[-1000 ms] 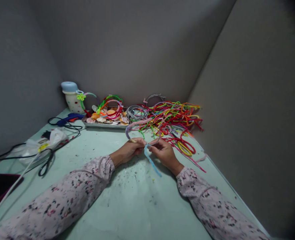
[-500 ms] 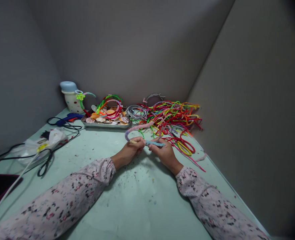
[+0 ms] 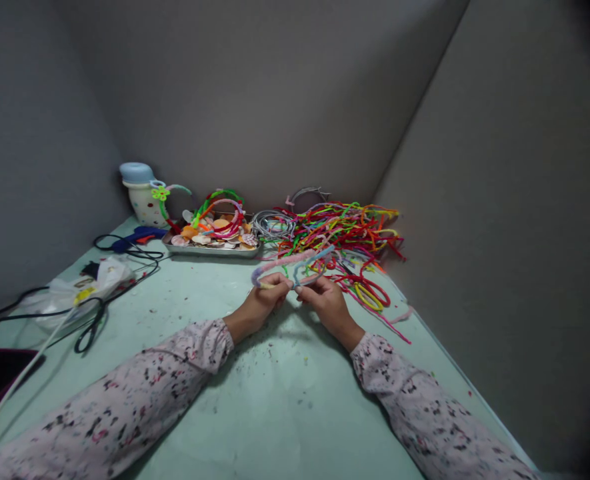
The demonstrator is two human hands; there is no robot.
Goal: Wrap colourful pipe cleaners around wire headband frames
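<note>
Over the middle of the table, my left hand (image 3: 263, 301) pinches the yellowish part of a fuzzy pipe cleaner ring (image 3: 279, 259) that runs through purple and pink. My right hand (image 3: 329, 307) is closed close beside it, fingertips at the near side of the ring. A light blue pipe cleaner end (image 3: 315, 259) rises from between the fingertips and points up and to the right. The exact grip of the right fingers on the ring and the blue end is partly hidden.
Behind the hands lies a heap of colourful pipe cleaners (image 3: 345, 227). A metal tray (image 3: 215, 251) of shells and decorated hoops stands left of it, near a white bottle (image 3: 147, 203) with a blue lid. Black cables (image 3: 102, 313) and a plastic bag (image 3: 57, 300) lie at left.
The blue pipe cleaner end has swung from lying rightward across the right fingers to pointing up and away. Both hands stay nearly in place.
</note>
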